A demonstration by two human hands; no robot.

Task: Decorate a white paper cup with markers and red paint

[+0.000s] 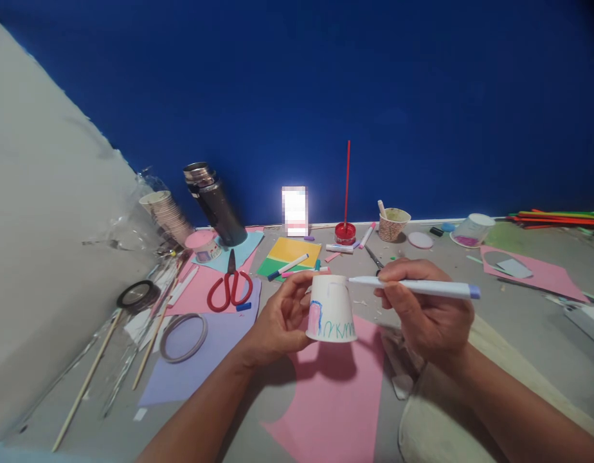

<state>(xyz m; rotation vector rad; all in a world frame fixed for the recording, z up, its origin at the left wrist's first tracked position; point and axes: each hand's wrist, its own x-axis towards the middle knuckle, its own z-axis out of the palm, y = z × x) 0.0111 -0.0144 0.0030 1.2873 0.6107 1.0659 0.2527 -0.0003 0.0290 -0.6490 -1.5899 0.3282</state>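
Upside down in my left hand (283,315) is a white paper cup (336,312), gripped at its left side above the table. Green squiggles run along its lower rim, and a pink shape outlined in blue shows at the left. My right hand (425,308) pinches a white marker pen (425,287) with a purple end at the right. The pen lies nearly level, its tip at the cup's upper right edge; whether it touches, I cannot tell. Beneath the cup lies a cut sheet of pink paper (355,399).
Red-handled scissors (229,289), a dark flask (220,209) and stacked paper cups (166,215) stand or lie at the left. Behind my hands are a yellow-and-green sheet (297,251), loose markers and a patterned cup (394,225). Coloured sticks (557,218) lie far right.
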